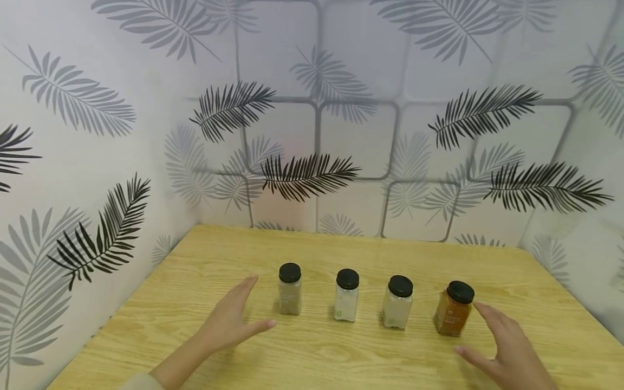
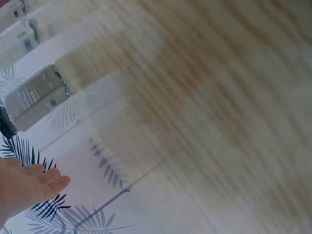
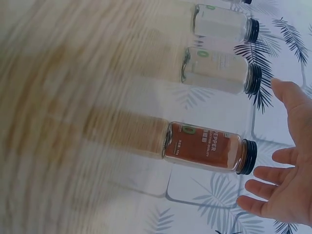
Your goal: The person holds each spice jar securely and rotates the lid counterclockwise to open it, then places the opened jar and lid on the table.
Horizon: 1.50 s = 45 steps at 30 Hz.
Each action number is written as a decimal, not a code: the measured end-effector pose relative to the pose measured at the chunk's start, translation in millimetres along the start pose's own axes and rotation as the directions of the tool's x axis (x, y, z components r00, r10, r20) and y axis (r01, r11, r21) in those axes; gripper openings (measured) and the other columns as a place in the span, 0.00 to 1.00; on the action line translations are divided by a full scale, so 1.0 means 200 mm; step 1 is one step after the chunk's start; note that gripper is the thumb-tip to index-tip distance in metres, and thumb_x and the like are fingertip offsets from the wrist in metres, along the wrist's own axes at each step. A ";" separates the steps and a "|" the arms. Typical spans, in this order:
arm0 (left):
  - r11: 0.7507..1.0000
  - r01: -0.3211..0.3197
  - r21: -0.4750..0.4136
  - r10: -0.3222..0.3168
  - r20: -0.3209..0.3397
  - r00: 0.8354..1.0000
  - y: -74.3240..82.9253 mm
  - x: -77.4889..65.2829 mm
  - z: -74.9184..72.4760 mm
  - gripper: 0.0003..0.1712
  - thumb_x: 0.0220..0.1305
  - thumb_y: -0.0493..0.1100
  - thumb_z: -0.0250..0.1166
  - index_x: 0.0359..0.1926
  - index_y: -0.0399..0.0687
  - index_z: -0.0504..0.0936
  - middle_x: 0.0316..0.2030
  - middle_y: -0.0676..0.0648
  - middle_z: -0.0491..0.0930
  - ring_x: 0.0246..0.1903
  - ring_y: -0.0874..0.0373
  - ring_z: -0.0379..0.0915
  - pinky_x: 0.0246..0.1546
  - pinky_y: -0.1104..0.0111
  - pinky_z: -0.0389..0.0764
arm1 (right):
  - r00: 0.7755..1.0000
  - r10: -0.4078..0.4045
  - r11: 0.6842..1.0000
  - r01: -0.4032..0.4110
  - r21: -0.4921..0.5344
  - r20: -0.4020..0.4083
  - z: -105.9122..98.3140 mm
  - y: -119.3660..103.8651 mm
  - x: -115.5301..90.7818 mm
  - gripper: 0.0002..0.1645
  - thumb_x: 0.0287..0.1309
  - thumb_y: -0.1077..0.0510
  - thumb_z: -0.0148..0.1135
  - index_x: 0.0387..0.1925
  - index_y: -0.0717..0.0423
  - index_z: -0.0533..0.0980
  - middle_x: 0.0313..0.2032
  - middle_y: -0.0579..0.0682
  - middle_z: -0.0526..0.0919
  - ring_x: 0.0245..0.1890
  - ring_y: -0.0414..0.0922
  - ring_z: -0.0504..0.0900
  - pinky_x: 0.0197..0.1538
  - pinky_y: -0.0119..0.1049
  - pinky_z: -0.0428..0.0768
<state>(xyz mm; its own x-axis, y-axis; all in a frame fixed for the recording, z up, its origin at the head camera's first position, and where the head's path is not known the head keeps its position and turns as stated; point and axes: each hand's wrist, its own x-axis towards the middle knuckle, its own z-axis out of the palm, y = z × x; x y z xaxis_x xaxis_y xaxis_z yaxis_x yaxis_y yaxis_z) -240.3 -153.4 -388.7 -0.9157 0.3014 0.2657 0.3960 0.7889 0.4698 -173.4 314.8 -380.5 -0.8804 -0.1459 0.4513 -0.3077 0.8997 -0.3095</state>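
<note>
Spice jars with black lids stand upright in a row on the wooden table. At the left end is a jar of greyish-brown powder (image 1: 290,295); my left hand (image 1: 229,319) is spread just left of it, not touching. Two jars of pale contents, one (image 1: 346,300) left of the other (image 1: 397,309), stand in the middle. The red-orange pepper jar (image 1: 451,314) is at the right end, with "PEPPER" legible on its label in the right wrist view. Beside its right side my right hand (image 1: 509,346) is spread, thumb and fingers apart, apparently holding nothing.
The yellow wood-grain table (image 1: 341,357) reaches back to a wall (image 1: 351,135) printed with grey and black leaves. Another leaf-printed wall (image 1: 73,162) borders the left side.
</note>
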 end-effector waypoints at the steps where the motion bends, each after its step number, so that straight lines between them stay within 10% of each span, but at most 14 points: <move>1: 1.000 0.006 -0.013 -0.006 0.004 1.000 0.00 0.00 0.00 0.57 0.50 0.68 0.63 0.70 0.39 0.52 0.68 0.35 0.56 0.65 0.36 0.56 0.62 0.42 0.61 | 1.000 0.001 1.000 -0.001 0.003 0.008 0.00 -0.01 0.00 0.50 0.39 0.48 0.75 0.58 0.73 0.64 0.51 0.72 0.73 0.48 0.70 0.71 0.43 0.65 0.70; 15: 0.978 0.061 -0.202 -0.049 0.066 0.997 0.01 0.04 0.01 0.54 0.53 0.61 0.66 0.70 0.39 0.50 0.67 0.32 0.55 0.65 0.33 0.53 0.62 0.40 0.59 | 0.997 0.008 0.998 -0.013 0.063 0.078 -0.01 -0.12 0.02 0.48 0.43 0.48 0.72 0.61 0.69 0.63 0.54 0.71 0.71 0.51 0.67 0.70 0.47 0.65 0.71; 45: 0.944 0.098 -0.314 -0.073 0.089 0.993 0.01 0.09 0.06 0.48 0.53 0.55 0.68 0.67 0.36 0.57 0.65 0.34 0.61 0.59 0.35 0.64 0.53 0.44 0.72 | 0.989 -0.069 0.987 0.048 0.153 0.129 0.10 -0.42 0.10 0.36 0.49 0.50 0.69 0.59 0.58 0.69 0.54 0.58 0.76 0.53 0.58 0.74 0.50 0.55 0.77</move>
<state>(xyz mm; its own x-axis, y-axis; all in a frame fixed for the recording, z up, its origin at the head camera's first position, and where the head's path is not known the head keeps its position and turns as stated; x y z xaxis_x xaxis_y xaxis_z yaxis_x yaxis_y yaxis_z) -257.3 -139.7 -393.0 -0.9447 0.2894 0.1542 0.3056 0.6066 0.7339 -172.6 228.1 -363.0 -0.8965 -0.2592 0.3595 -0.4016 0.8179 -0.4119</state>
